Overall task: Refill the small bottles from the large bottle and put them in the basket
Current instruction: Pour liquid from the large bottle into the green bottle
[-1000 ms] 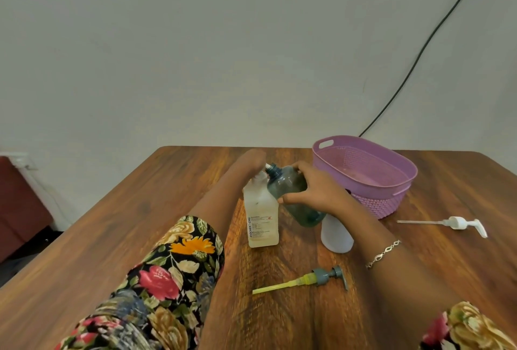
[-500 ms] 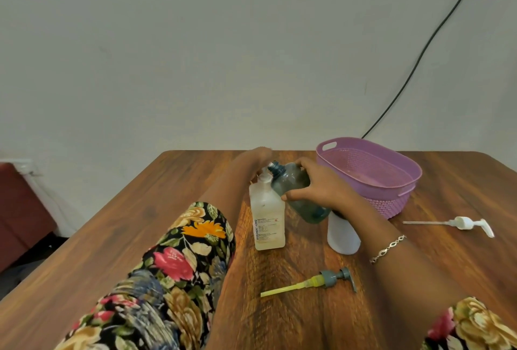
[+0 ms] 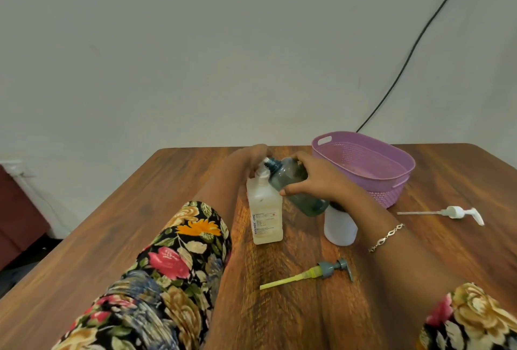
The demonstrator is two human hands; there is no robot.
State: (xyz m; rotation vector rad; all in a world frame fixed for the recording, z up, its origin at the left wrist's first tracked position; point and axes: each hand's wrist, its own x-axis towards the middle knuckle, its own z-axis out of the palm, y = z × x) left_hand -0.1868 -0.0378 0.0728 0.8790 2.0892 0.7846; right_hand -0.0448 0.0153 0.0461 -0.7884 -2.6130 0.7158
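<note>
The right hand [image 3: 313,179] reaches in from the lower right, forearm low over the bench [image 3: 167,195], a bracelet [image 3: 387,237] on its wrist. Its fingers [image 3: 300,158] curl over the top and its thumb presses underneath, clamped on a smoky teal bottle [image 3: 291,181]. That bottle is held off the bench and tilted, its threaded neck up and to the left, right at the mouth of the clear labelled bottle [image 3: 265,209], which stands upright on the bench. The left hand [image 3: 251,156], coming out of a floral sleeve [image 3: 167,265], sits behind the clear bottle's neck; its fingers are hidden there, so I cannot tell whether they grip it. A white bottle [image 3: 340,226] stands just beside, partly behind the right forearm, and the purple basket [image 3: 386,195] sits farther back on the right. A grey pump with a yellow tube [image 3: 321,270] and a white pump [image 3: 453,212] lie loose on the bench. Against half a second ago, both hands keep the same pose, the teal bottle has the same tilt, and the other things lie where they were.
</note>
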